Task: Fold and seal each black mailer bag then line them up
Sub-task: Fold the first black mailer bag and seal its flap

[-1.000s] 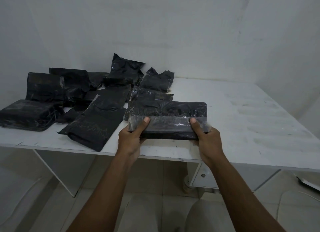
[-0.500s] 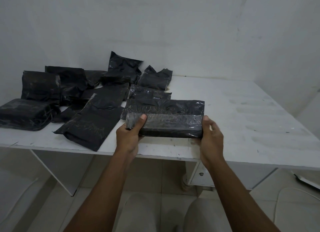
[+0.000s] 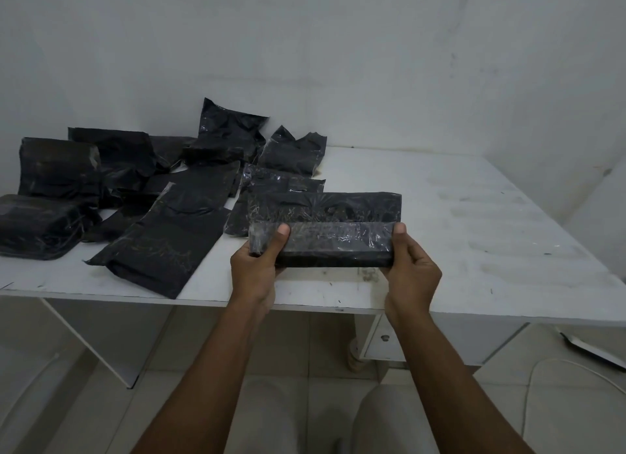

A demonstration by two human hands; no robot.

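A folded mailer bag [image 3: 325, 230] is held by both ends over the near part of the table [image 3: 474, 237], close to its front edge. Whether its underside touches the surface cannot be told. The left hand [image 3: 257, 267] is curled round the left end, with the thumb laid on the glossy folded-over flap. The right hand [image 3: 411, 270] is curled round the right end, with the thumb set on the top corner of the same flap. The bag is held level, its long side parallel to the table's front edge.

The table is white and rectangular. Its top is scuffed, with dark specks and dull smears across the right half. The other black mailer bags [image 3: 223, 138] are gathered on the left half, overlapping one another toward the back wall. One flat bag [image 3: 169, 240] lies at an angle, its corner reaching the front edge. Two packed bundles [image 3: 40, 226] are set at the far left, one behind the other.

The walls [image 3: 305, 47] are plain white and meet in a corner at the right, behind the table. The floor [image 3: 298, 345] is laid with pale tiles. Under the table, a white drawer front [image 3: 376, 347] with a small knob is visible. A thin pale cable [image 3: 576, 364] lies curved on the floor at the right.
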